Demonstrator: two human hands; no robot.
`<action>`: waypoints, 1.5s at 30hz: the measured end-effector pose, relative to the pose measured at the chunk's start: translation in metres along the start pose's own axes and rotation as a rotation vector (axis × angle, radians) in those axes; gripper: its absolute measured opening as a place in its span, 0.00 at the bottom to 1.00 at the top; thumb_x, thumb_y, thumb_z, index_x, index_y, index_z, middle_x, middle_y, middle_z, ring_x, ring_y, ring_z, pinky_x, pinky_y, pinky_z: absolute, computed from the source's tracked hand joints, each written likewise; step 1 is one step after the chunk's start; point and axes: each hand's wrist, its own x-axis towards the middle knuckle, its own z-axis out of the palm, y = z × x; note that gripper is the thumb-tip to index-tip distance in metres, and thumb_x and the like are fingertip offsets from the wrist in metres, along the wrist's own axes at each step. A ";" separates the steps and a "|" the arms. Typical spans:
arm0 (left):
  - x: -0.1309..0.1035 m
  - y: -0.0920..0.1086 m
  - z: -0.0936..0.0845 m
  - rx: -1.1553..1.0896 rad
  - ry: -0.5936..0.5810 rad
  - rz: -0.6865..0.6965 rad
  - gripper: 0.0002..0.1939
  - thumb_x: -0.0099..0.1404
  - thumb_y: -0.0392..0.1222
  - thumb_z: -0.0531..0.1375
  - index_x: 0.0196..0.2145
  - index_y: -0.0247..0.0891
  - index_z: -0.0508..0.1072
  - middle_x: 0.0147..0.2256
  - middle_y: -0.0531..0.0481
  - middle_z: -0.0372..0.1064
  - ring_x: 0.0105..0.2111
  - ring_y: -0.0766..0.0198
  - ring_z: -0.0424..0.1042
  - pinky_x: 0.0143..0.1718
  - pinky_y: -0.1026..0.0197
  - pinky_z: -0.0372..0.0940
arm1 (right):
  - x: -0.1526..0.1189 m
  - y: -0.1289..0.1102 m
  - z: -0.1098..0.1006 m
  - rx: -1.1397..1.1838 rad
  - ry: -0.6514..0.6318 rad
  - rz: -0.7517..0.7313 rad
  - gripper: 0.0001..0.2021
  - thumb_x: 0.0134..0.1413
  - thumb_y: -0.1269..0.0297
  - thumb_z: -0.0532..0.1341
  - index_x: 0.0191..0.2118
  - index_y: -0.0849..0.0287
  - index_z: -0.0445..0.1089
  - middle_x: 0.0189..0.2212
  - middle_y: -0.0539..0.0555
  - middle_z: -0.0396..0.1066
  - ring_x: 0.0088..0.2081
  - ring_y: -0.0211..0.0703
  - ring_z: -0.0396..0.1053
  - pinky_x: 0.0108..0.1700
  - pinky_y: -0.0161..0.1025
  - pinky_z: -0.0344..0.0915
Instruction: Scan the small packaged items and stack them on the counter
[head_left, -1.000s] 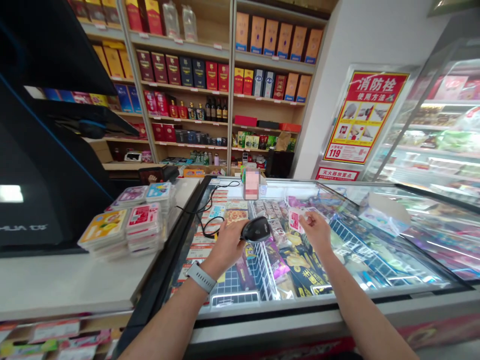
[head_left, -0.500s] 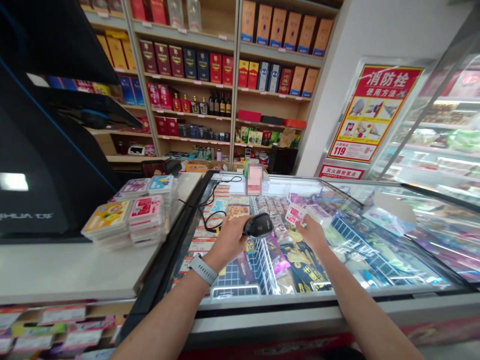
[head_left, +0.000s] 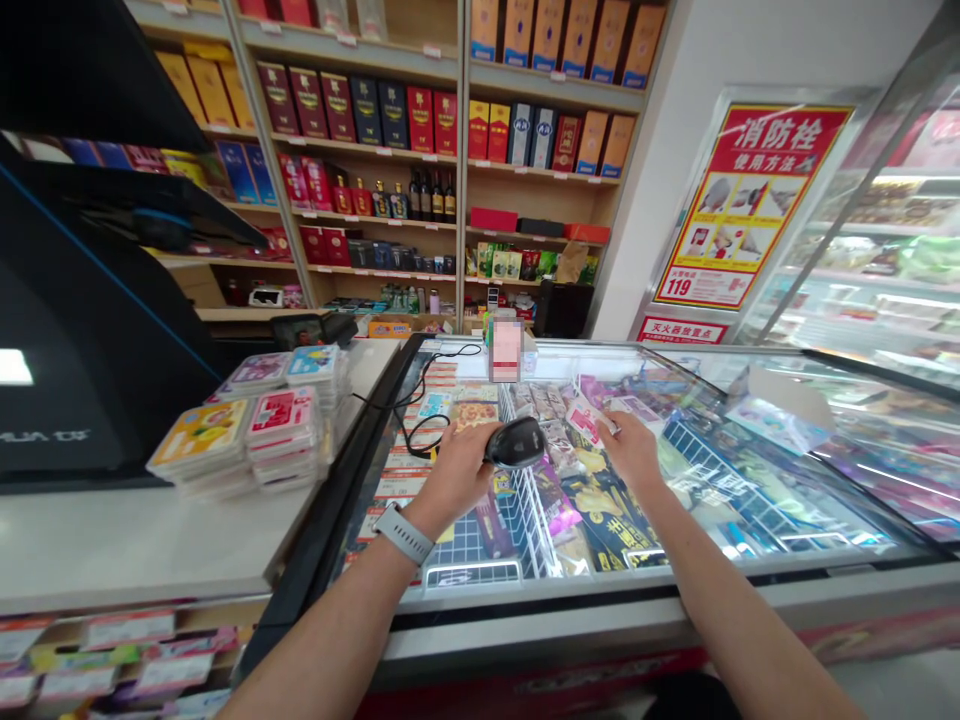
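Above the glass-topped freezer, my left hand is wrapped round the handle of a black barcode scanner, whose head points right. My right hand pinches a small flat pack with a pink and white label, in front of the scanner's head and apart from it. Beyond my right fingers, another pale pack lies on the glass. Stacks of similar flat packs, with a yellow-labelled one and a pink-labelled one on top, stand on the counter to the left.
A black checkout machine rises at the left on the white counter. The scanner's black cable trails across the freezer glass. An open carton sits on the freezer's right side. Shelves of boxed bottles line the back.
The view has shifted slightly. The pack in my right hand has tilted and moved a little, still near the scanner. Both hands keep their holds.
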 end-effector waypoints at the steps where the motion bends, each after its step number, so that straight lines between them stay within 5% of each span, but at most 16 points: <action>1: 0.000 0.000 0.000 -0.001 0.000 0.001 0.30 0.60 0.27 0.57 0.59 0.44 0.68 0.59 0.44 0.73 0.61 0.51 0.70 0.71 0.34 0.43 | 0.000 -0.001 0.000 0.005 -0.001 0.013 0.17 0.60 0.55 0.54 0.45 0.59 0.74 0.42 0.62 0.78 0.39 0.52 0.74 0.47 0.48 0.68; 10: 0.000 -0.001 -0.001 -0.005 0.003 0.003 0.30 0.61 0.27 0.56 0.60 0.44 0.67 0.58 0.44 0.74 0.61 0.51 0.70 0.71 0.34 0.44 | 0.002 -0.006 -0.009 0.076 -0.022 0.162 0.11 0.53 0.52 0.59 0.33 0.54 0.71 0.28 0.54 0.77 0.33 0.50 0.77 0.40 0.43 0.69; 27: 0.002 0.000 -0.002 0.008 0.018 -0.013 0.32 0.59 0.26 0.56 0.60 0.41 0.67 0.60 0.42 0.72 0.62 0.48 0.69 0.70 0.32 0.48 | 0.004 -0.001 -0.008 0.269 -0.029 0.301 0.12 0.51 0.52 0.60 0.34 0.55 0.72 0.27 0.54 0.79 0.33 0.52 0.80 0.38 0.45 0.72; 34: 0.002 0.000 -0.003 0.008 0.045 -0.001 0.29 0.61 0.28 0.57 0.60 0.40 0.67 0.59 0.41 0.73 0.61 0.49 0.70 0.70 0.34 0.47 | 0.004 -0.006 -0.005 0.560 -0.036 0.443 0.13 0.48 0.51 0.65 0.34 0.55 0.70 0.28 0.55 0.80 0.31 0.53 0.81 0.33 0.44 0.75; 45: 0.002 0.002 -0.004 0.015 0.072 -0.006 0.28 0.61 0.29 0.55 0.60 0.39 0.67 0.60 0.40 0.72 0.63 0.48 0.68 0.70 0.34 0.47 | 0.004 -0.022 -0.012 0.779 0.053 0.387 0.24 0.42 0.40 0.70 0.35 0.55 0.70 0.31 0.57 0.79 0.30 0.52 0.80 0.23 0.40 0.73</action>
